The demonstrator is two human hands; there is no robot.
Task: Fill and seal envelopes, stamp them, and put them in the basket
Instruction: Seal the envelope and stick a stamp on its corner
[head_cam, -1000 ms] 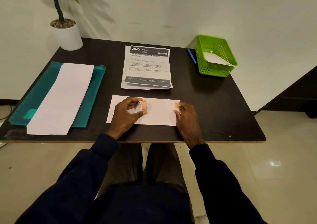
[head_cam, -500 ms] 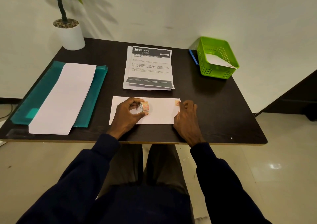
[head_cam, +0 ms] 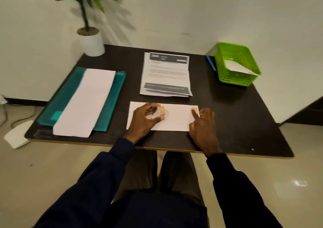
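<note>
Both hands are on a long white paper envelope point(head_cam: 176, 121) that lies flat near the front edge of the dark counter point(head_cam: 227, 115).

The left hand point(head_cam: 143, 121) has its grip closed round a small orange-and-white roll of stamps point(head_cam: 161, 113), thumb and fingers curled about it, over the envelope's left half. The right hand point(head_cam: 203, 124) holds nothing: its forefinger lies straight and presses the envelope's far right corner. Just behind the envelope lie printed sheets with dark bands point(head_cam: 166, 74). To the left, a stack of plain white paper point(head_cam: 87, 102) lies on a teal plastic folder point(head_cam: 68, 95). At the far right corner stands a green plastic slotted basket point(head_cam: 225, 77) with a white envelope inside point(head_cam: 236, 67), and a blue pen point(head_cam: 210, 64) beside it. A potted plant in a white pot point(head_cam: 92, 44) stands at the far left corner.
</note>
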